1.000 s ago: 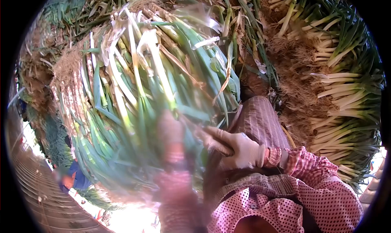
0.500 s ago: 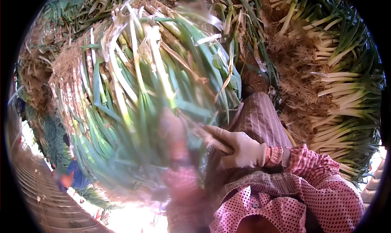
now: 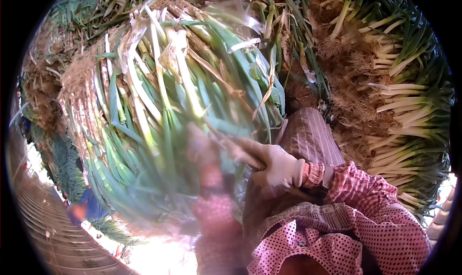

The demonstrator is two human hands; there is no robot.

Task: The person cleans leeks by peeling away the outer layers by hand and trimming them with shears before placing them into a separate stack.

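My left hand is hazy and smeared. Its fingers appear closed at the lower end of a pale green onion stalk, which leans up and away from it. Just to its right, my gloved right hand is closed in front of my lap. A thin brownish strip, perhaps dry leaf, runs between the two hands into the right fingers, which are partly blurred. Under and beyond the hands lies a big heap of green onions, with loose stalks and torn dry skins on top.
On the right, trimmed green onions lie in a long row, white ends and tangled roots towards me. My knee is between them and the heap. A person in blue is at lower left, near a ridged metal surface.
My right hand has shifted slightly left and up, closer to my left hand. The left hand and its stalk have moved a little left.
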